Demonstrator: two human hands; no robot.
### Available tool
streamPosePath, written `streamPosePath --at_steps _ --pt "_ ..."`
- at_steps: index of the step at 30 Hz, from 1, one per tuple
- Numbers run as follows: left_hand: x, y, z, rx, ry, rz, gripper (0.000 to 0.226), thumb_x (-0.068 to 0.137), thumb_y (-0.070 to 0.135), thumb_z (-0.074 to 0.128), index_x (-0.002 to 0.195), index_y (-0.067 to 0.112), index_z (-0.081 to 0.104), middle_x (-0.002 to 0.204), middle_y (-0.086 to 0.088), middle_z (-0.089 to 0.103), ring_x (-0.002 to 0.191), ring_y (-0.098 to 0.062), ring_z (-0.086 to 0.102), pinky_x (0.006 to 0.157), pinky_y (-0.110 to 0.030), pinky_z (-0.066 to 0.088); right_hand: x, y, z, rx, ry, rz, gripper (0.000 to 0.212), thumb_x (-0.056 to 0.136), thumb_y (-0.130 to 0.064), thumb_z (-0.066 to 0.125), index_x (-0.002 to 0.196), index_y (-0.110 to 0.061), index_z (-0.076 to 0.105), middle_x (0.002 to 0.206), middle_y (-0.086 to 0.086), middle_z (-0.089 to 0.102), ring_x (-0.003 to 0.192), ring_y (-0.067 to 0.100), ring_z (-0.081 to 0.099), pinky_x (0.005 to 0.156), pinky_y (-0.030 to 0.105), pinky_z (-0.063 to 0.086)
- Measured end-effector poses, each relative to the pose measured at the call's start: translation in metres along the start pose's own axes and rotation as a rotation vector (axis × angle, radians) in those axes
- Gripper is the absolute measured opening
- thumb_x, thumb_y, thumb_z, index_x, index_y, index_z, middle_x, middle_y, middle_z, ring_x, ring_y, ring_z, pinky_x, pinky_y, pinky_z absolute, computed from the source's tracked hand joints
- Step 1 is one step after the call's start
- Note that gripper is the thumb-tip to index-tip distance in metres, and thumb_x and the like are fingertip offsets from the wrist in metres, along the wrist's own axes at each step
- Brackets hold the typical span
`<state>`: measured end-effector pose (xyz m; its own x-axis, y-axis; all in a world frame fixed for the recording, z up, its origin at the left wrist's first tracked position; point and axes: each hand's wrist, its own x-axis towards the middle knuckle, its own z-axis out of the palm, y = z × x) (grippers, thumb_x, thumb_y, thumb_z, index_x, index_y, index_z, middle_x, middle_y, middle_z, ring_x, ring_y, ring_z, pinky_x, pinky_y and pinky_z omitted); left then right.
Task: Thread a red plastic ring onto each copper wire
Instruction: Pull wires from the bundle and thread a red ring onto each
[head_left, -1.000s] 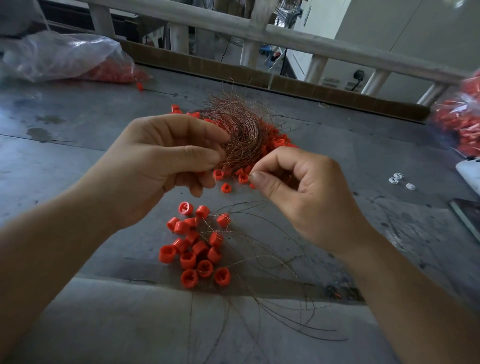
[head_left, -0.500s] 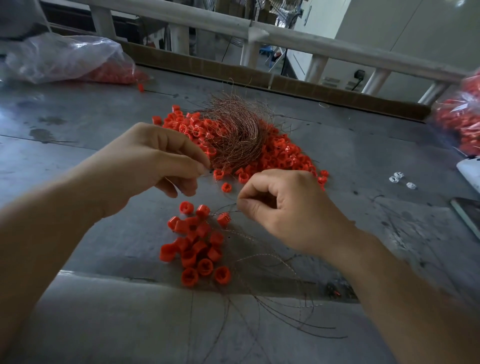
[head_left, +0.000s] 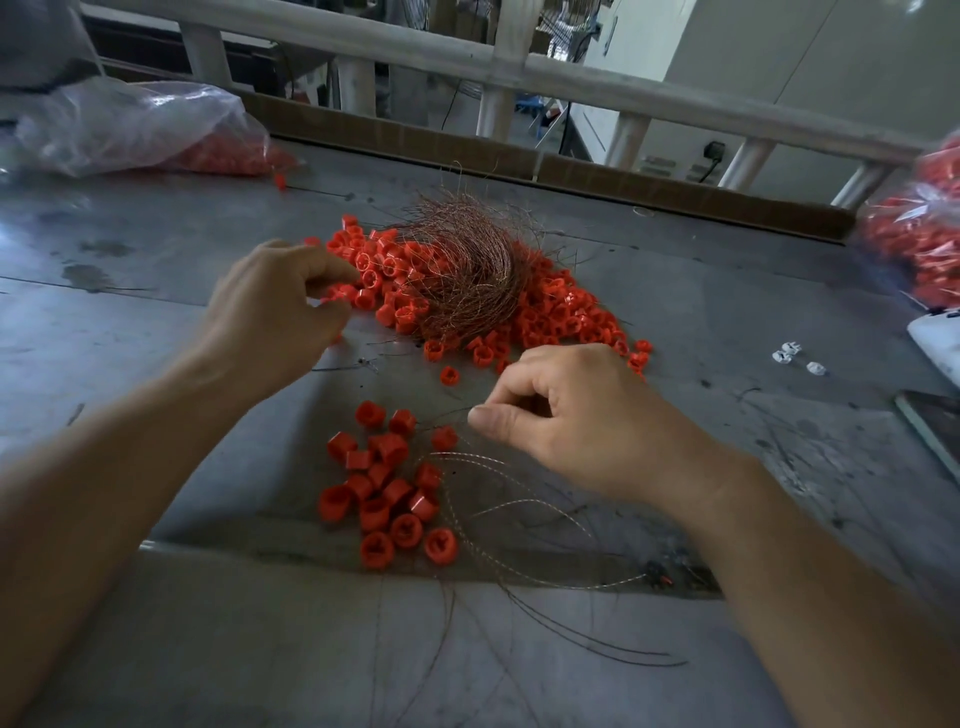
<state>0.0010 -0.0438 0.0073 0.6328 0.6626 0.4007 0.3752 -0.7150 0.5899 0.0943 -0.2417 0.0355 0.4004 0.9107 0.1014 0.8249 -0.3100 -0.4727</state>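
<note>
A tangled bundle of copper wires (head_left: 467, 280) lies on a heap of loose red plastic rings (head_left: 561, 312) at mid-table. My left hand (head_left: 275, 312) reaches into the heap's left edge, thumb and forefinger curled round a red ring (head_left: 340, 293). My right hand (head_left: 571, 415) is low over the table and pinches a thin copper wire between thumb and forefinger. A ring (head_left: 444, 437) sits at that wire's end, just left of the thumb. Nearer me lies a cluster of rings on wires (head_left: 389, 493), their wire tails (head_left: 545, 525) fanning toward the front.
Clear bags of red rings sit at the far left (head_left: 156, 135) and far right (head_left: 919, 244). Small white parts (head_left: 795, 358) and a dark flat object (head_left: 935, 426) lie at the right. A wooden railing (head_left: 519, 67) runs behind the grey table (head_left: 156, 364).
My hands have parted. The left moved up and left to the loose ring heap. The right dropped with its wire toward the cluster of threaded rings.
</note>
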Motion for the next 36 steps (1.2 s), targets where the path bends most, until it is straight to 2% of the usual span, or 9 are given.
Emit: streamPosePath --at_steps 6,10,15,18,20,23,26,29,36 --pt "0.004 -0.011 0.002 0.150 -0.109 -0.053 0.031 0.073 0.015 0.074 0.103 0.012 0.068 0.091 -0.005 0.060 0.086 -0.026 0.054 0.074 -0.032 0.041 0.002 0.008 -0.008 0.013 0.162 0.051 0.024 0.081 -0.040 0.060 0.064 -0.024 0.061 0.061 -0.013 0.054 0.060 0.005 0.053 0.057 0.013 0.042" --pt "0.004 -0.011 0.004 0.165 -0.149 -0.035 0.017 0.076 0.010 0.071 0.092 0.010 0.070 0.093 -0.013 0.066 0.088 -0.030 0.058 0.076 -0.033 0.043 0.004 0.015 -0.012 0.031 0.278 0.101 0.024 0.081 -0.039 0.061 0.069 -0.019 0.067 0.064 -0.006 0.063 0.057 0.008 0.055 0.057 0.024 0.044" --pt "-0.002 0.005 -0.002 -0.013 -0.061 -0.023 0.006 0.078 0.014 0.070 0.081 0.018 0.067 0.075 0.005 0.062 0.067 -0.011 0.055 0.067 -0.024 0.038 0.006 0.020 -0.013 0.003 0.309 0.157 0.023 0.083 -0.039 0.061 0.069 -0.021 0.066 0.068 -0.001 0.067 0.062 0.014 0.060 0.061 0.031 0.050" --pt "-0.014 0.025 -0.009 -0.150 -0.046 0.077 0.015 0.073 0.020 0.072 0.070 0.030 0.062 0.071 0.015 0.060 0.065 -0.001 0.058 0.058 -0.002 0.039 0.008 0.026 -0.011 -0.030 0.300 0.174 0.024 0.083 -0.037 0.061 0.070 -0.018 0.067 0.068 -0.003 0.065 0.062 0.013 0.058 0.060 0.027 0.047" --pt "-0.022 0.034 -0.009 -0.217 -0.116 0.145 0.014 0.070 0.025 0.071 0.071 0.034 0.061 0.072 0.018 0.061 0.072 0.006 0.058 0.058 0.001 0.040 0.011 0.031 -0.009 -0.048 0.295 0.178 0.021 0.084 -0.034 0.062 0.074 -0.016 0.067 0.073 -0.004 0.063 0.068 0.013 0.056 0.064 0.027 0.044" --pt "-0.028 0.037 -0.004 -0.223 -0.203 0.224 0.013 0.070 0.031 0.065 0.073 0.040 0.057 0.085 0.021 0.058 0.078 0.011 0.056 0.060 -0.007 0.042 0.017 0.034 -0.003 -0.104 0.284 0.138 0.015 0.085 -0.028 0.062 0.091 -0.017 0.069 0.095 -0.001 0.059 0.090 0.012 0.053 0.079 0.022 0.039" --pt "-0.027 0.036 0.001 -0.244 -0.221 0.277 0.020 0.073 0.025 0.068 0.073 0.040 0.055 0.104 0.024 0.050 0.079 0.013 0.054 0.064 -0.002 0.043 0.024 0.035 0.002 -0.203 0.283 0.074 0.027 0.085 -0.026 0.062 0.109 -0.015 0.066 0.122 0.000 0.050 0.114 0.013 0.043 0.086 0.010 0.023" --pt "-0.027 0.034 0.004 -0.247 -0.219 0.301 0.024 0.075 0.021 0.069 0.074 0.039 0.055 0.109 0.021 0.047 0.082 0.014 0.053 0.067 0.002 0.040 0.029 0.035 0.007 -0.225 0.323 0.066 0.028 0.085 -0.025 0.062 0.112 -0.015 0.065 0.142 0.001 0.037 0.128 0.015 0.032 0.097 0.016 0.018" --pt "-0.026 0.033 0.004 -0.227 -0.222 0.333 0.021 0.075 0.020 0.069 0.075 0.037 0.055 0.100 0.026 0.048 0.086 0.012 0.052 0.068 0.002 0.039 0.034 0.040 0.015 -0.189 0.309 0.025 0.039 0.088 -0.022 0.058 0.124 -0.007 0.055 0.131 0.005 0.052 0.123 0.016 0.043 0.096 0.010 0.019"
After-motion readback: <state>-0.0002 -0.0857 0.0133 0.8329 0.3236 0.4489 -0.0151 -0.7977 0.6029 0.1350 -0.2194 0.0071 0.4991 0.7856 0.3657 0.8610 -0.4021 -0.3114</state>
